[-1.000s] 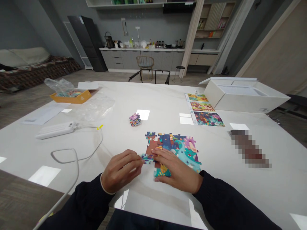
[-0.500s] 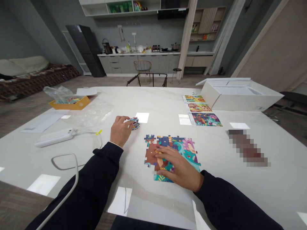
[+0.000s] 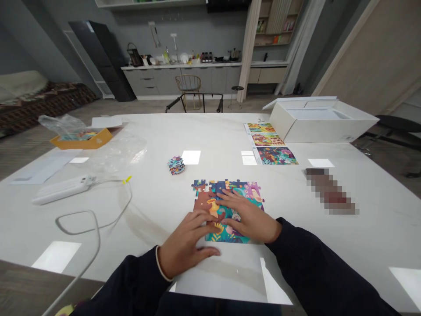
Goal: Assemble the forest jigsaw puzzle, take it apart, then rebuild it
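A partly joined jigsaw puzzle point(image 3: 253, 191) in teal, brown, blue and purple lies flat on the table, with an uneven left edge. My right hand point(image 3: 246, 215) rests on its middle and right, palm down, fingers stretched out. At the puzzle's lower left is my left hand point(image 3: 189, 241), its fingers reaching over the edge and its thumb apart; I see nothing held in it, though its fingertips cover part of the puzzle. Beyond the puzzle, to the left, stands a small stack of loose puzzle pieces point(image 3: 176, 165).
Three printed picture cards point(image 3: 276, 155) lie by an open white box point(image 3: 325, 127) at the back right. A blurred-out object point(image 3: 330, 191) is at right. On the left are a white power strip point(image 3: 62, 189) with its cable, clear plastic wrap and an orange tray point(image 3: 82, 142).
My left hand has left the stack of pieces and come down to the puzzle's lower-left edge. My right hand stays on the puzzle. The view has shifted slightly.
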Demonstrator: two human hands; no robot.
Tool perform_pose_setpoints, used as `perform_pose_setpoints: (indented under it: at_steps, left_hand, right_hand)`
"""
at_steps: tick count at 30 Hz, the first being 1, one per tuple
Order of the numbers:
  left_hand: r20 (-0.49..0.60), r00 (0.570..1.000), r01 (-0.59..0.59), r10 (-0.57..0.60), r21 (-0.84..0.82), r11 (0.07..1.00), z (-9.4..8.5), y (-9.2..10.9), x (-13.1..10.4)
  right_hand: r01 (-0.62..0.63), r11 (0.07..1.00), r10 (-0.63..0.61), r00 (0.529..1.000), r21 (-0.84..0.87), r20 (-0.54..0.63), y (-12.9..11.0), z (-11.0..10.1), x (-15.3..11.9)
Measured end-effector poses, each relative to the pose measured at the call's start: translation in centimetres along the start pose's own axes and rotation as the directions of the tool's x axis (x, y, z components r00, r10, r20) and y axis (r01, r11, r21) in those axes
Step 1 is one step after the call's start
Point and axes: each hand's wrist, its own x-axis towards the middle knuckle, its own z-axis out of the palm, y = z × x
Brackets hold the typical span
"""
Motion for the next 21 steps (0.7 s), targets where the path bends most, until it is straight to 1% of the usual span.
perform_pose_setpoints:
  at_steps: [2, 5, 6, 8, 10, 11, 13, 15, 17, 18, 19, 20, 21]
  left_hand:
    - [0.004, 1.000, -0.003, 0.003, -0.018, 1.000, -0.2, -0.5, 0.4]
    - [0.061, 0.997, -0.043, 0.046, -0.041, 0.998, -1.0, -1.4, 1.4]
    - [0.089, 0.993, -0.075, 0.076, -0.014, 0.997, -1.2, -1.6, 1.7]
    - [0.138, 0.978, -0.173, 0.159, 0.099, 0.980, -1.5, -1.5, 2.1]
    - [0.147, 0.959, -0.272, 0.243, 0.227, 0.935, -1.5, -1.2, 2.3]
    - [0.131, 0.952, -0.304, 0.278, 0.275, 0.912, -1.5, -0.9, 2.3]
    - [0.071, 0.942, -0.332, 0.327, 0.329, 0.884, -1.4, -0.5, 2.3]
    - [0.025, 0.934, -0.343, 0.357, 0.338, 0.876, -1.3, -0.2, 2.1]
    - [-0.007, 0.934, -0.339, 0.358, 0.304, 0.890, -1.6, -0.2, 2.0]
    - [-0.044, 0.938, -0.318, 0.343, 0.281, 0.905, -1.9, -0.5, 2.0]
    - [-0.106, 0.944, -0.276, 0.312, 0.265, 0.924, -2.3, -0.9, 2.1]
    - [-0.196, 0.945, -0.207, 0.261, 0.258, 0.944, -2.9, -1.7, 2.3]
    - [-0.306, 0.931, -0.118, 0.198, 0.262, 0.958, -3.7, -2.7, 2.6]
  right_hand:
    - [-0.001, 1.000, 0.001, 1.000, 0.011, -0.001, 0.1, -0.1, 0.1]
    - [-0.015, 0.999, 0.015, 1.000, 0.030, 0.001, 0.2, -0.1, 0.3]
    - [-0.022, 0.999, 0.021, 1.000, 0.037, 0.006, 0.3, -0.1, 0.3]
    - [-0.028, 0.998, 0.028, 1.000, 0.052, 0.007, 0.4, 0.0, 0.4]
    - [-0.026, 0.998, 0.026, 1.000, 0.064, 0.001, 0.5, 0.0, 0.3]
    - [-0.024, 0.997, 0.024, 1.000, 0.068, -0.006, 0.6, 0.1, 0.3]
    - [-0.023, 0.997, 0.024, 0.999, 0.071, -0.022, 0.7, 0.1, 0.2]
    - [-0.022, 0.998, 0.024, 0.999, 0.067, -0.027, 0.6, 0.2, 0.1]
    - [-0.016, 0.998, 0.017, 1.000, 0.062, -0.026, 0.6, 0.2, 0.1]
    - [-0.012, 0.998, 0.014, 1.000, 0.060, -0.027, 0.5, 0.2, 0.1]
    - [-0.011, 0.998, 0.012, 1.000, 0.057, -0.028, 0.5, 0.2, 0.1]
    - [-0.013, 0.999, 0.015, 0.999, 0.053, -0.029, 0.5, 0.2, 0.1]
    - [-0.019, 0.999, 0.021, 0.999, 0.045, -0.031, 0.6, 0.2, 0.1]
